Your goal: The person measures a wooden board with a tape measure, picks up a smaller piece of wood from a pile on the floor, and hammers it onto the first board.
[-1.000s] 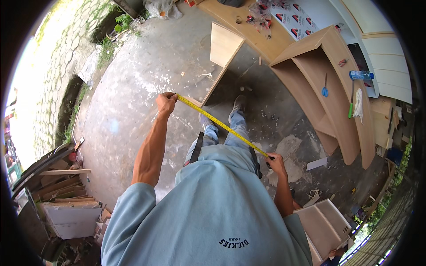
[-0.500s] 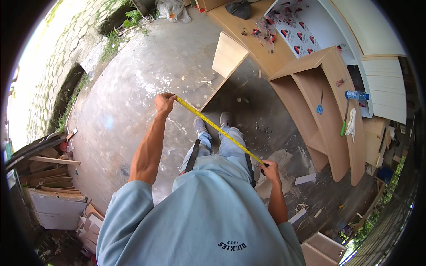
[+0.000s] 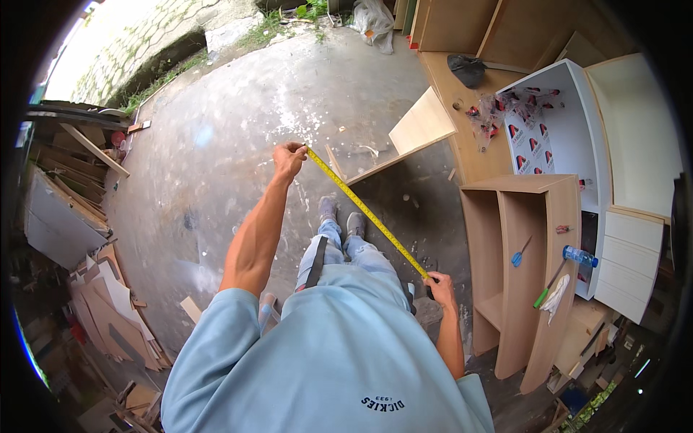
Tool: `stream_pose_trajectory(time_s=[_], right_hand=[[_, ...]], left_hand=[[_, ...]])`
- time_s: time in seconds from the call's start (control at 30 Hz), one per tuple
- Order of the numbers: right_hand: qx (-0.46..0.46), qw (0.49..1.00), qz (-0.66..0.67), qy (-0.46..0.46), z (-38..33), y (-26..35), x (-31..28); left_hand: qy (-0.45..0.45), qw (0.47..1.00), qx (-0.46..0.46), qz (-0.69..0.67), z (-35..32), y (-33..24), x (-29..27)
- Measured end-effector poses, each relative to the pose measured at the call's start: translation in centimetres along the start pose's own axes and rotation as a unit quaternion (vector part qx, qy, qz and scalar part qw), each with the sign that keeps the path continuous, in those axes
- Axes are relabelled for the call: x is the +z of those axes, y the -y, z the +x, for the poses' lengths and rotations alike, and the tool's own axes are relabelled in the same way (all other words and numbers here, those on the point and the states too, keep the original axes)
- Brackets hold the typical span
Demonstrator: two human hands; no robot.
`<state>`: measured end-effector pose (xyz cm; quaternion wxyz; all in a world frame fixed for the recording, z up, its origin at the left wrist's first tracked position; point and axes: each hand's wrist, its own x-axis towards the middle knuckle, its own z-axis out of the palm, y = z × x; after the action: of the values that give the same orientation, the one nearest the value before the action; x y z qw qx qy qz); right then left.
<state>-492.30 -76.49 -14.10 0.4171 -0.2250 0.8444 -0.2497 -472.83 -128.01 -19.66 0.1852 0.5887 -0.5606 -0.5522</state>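
Stretched slantwise in front of my body is a yellow tape measure [image 3: 367, 211], its blade pulled straight between both hands. My left hand [image 3: 290, 160] pinches the far end of the blade. Lower and to the right, my right hand [image 3: 441, 289] is closed around the dark case, which the fingers mostly cover. Beneath the blade are my shoes and jeans on the grey floor. Just beyond the tape, a light wooden panel [image 3: 421, 124] stands on the floor, with a long thin edge running toward my left hand.
At right stands an open wooden cabinet [image 3: 491, 252] carrying blue scissors [image 3: 517, 258], a water bottle [image 3: 580, 256], a green-handled screwdriver [image 3: 541, 296] and a white glove [image 3: 555, 297]. A white cabinet box [image 3: 585, 101] is behind it. Scrap boards [image 3: 119, 310] lie at left.
My view and body have turned to the right, so the floor and cabinets sit differently in the picture. Both hands still hold the tape measure stretched out.
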Motion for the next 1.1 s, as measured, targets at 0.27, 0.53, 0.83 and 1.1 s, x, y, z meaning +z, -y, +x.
stream_pose_trajectory(time_s=[0.27,0.53,0.83,1.1], right_hand=[[0.041,0.995,0.086,0.013,-3.2,-2.7,4.2],[0.072,0.99,0.118,0.004,-5.1,-2.0,7.0],[0.023,0.994,0.108,-0.027,-5.2,-5.0,10.3],[0.044,0.987,0.157,-0.014,-5.1,-6.0,10.8]], left_hand=[[0.044,0.988,0.048,0.141,2.9,-0.3,5.5],[0.101,0.985,0.033,0.138,3.6,0.5,5.9],[0.105,0.984,0.047,0.138,3.9,0.6,5.6],[0.087,0.981,0.064,0.158,3.5,0.4,5.7]])
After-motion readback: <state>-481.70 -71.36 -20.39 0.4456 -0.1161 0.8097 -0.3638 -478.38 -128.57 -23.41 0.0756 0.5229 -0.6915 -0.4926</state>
